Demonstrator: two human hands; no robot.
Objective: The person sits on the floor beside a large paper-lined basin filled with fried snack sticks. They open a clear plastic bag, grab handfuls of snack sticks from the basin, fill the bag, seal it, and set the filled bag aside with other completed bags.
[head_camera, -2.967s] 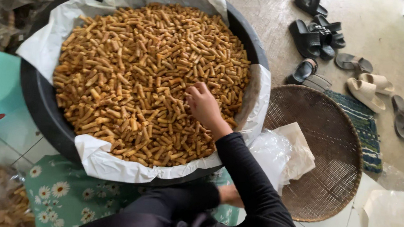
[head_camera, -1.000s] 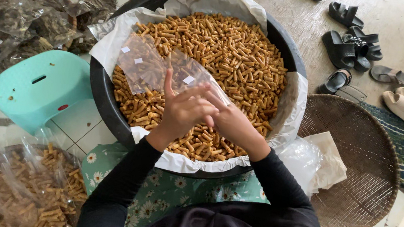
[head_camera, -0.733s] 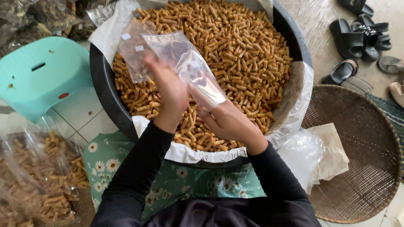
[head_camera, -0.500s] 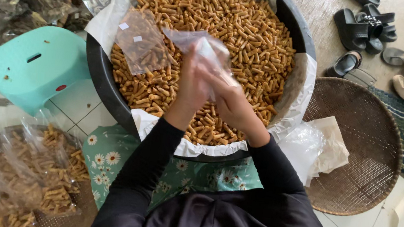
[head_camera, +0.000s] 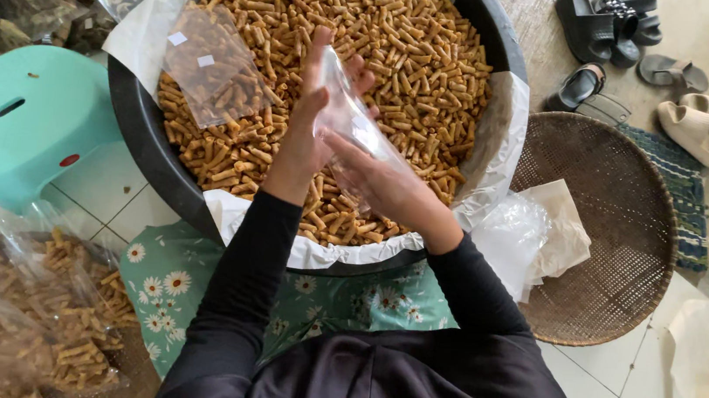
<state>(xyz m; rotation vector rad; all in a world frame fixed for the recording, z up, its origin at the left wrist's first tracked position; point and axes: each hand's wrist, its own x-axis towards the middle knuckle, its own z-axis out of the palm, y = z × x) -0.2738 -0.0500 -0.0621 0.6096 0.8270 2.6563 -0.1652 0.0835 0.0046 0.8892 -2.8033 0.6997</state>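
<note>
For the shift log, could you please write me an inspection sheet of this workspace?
Surface: white tiled floor, floral cloth underfoot.
Job's things: clear plastic bag between both hands; lined black tub full of fried snack sticks.
Clutter: second clear bag on the sticks; filled bags; teal stool.
Hands: left hand and right hand both grip the bag.
Cables: nothing seen.
Surroundings: woven tray, sandals.

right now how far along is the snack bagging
Done: filled bags lie at lower left. In hand: left hand and right hand hold an empty clear bag between them. Left: the tub is full of snack sticks.
</note>
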